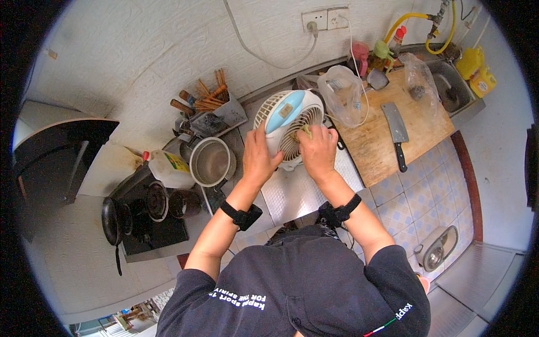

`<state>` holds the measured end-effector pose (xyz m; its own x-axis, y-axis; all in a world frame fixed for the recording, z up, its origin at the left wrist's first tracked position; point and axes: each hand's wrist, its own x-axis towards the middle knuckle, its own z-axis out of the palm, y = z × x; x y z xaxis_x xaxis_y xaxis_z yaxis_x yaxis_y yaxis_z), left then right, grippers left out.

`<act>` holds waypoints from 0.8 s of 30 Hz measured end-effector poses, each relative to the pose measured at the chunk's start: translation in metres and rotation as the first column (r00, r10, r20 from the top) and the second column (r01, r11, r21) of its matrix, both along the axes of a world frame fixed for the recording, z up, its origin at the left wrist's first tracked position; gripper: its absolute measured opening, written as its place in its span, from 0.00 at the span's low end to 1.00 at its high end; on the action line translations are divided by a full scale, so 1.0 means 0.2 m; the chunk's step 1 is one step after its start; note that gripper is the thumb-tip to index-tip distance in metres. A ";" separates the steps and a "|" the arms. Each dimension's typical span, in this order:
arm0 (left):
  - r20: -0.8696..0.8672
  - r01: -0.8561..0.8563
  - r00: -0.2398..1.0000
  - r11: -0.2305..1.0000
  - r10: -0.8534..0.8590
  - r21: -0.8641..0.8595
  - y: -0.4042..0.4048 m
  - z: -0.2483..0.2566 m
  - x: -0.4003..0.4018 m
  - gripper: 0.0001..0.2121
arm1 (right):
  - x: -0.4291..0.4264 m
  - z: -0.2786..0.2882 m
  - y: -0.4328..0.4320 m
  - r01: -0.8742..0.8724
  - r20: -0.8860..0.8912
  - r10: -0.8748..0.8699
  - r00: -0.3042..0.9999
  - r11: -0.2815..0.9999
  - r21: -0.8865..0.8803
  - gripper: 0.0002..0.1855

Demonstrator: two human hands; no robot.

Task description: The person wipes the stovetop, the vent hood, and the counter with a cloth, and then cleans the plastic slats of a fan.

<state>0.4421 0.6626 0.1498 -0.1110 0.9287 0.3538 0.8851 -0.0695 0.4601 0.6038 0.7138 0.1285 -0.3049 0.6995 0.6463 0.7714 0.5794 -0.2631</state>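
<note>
A small white and light-blue electric fan [287, 111] is tilted over a dimpled metal sheet [301, 193] on the counter. My left hand [259, 156] grips the fan's casing at its left side, fingers on the rim by the blue panel. Against the front grille, my right hand [316, 147] presses a bunched yellowish-green cloth [306, 133]; its fingertips and part of the cloth are hidden. Whether the fan's base touches the sheet cannot be told.
A cleaver [395, 126] lies on the wooden cutting board [362, 156] at right, near a plastic bag [343, 94]. Left stand a metal pot [212, 162], a white jug [170, 168] and a utensil holder [219, 116]. A white cable [353, 50] hangs from the wall socket. The sink [448, 86] is far right.
</note>
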 end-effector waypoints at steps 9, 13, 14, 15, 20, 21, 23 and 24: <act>-0.001 0.006 1.000 0.999 -0.006 0.039 0.00 -0.03 -0.01 0.43 | -0.03 0.05 -0.04 -0.099 0.026 0.099 0.995 0.995 -0.007 0.05; 0.009 -0.003 1.000 1.000 0.003 0.022 0.00 -0.02 0.00 0.43 | 0.07 -0.01 0.09 0.018 0.016 -0.017 1.000 0.999 -0.046 0.06; 0.006 -0.005 1.000 1.000 0.005 0.022 0.00 -0.02 0.00 0.43 | 0.08 -0.03 0.08 0.017 0.001 -0.017 1.000 0.996 -0.091 0.06; 0.002 -0.006 1.000 1.000 0.006 0.023 0.00 -0.03 0.00 0.43 | 0.08 -0.03 0.08 0.023 0.002 -0.023 1.000 0.993 -0.115 0.06; 0.011 0.010 1.000 1.000 -0.010 0.026 0.00 -0.03 -0.01 0.43 | 0.06 -0.03 0.02 0.068 0.030 -0.065 0.997 0.988 -0.135 0.11; 0.011 0.011 1.000 1.000 -0.011 0.025 0.00 -0.03 -0.01 0.43 | 0.05 -0.03 0.01 0.038 0.013 -0.036 0.999 0.992 -0.122 0.11; 0.014 0.012 1.000 1.000 -0.012 0.024 0.00 -0.03 -0.01 0.43 | 0.03 -0.02 -0.03 -0.024 -0.021 0.022 1.000 0.995 -0.093 0.11; 0.017 0.010 1.000 1.000 -0.010 0.023 0.00 -0.04 -0.01 0.43 | 0.01 -0.01 -0.05 -0.046 -0.032 0.044 0.999 0.996 -0.076 0.10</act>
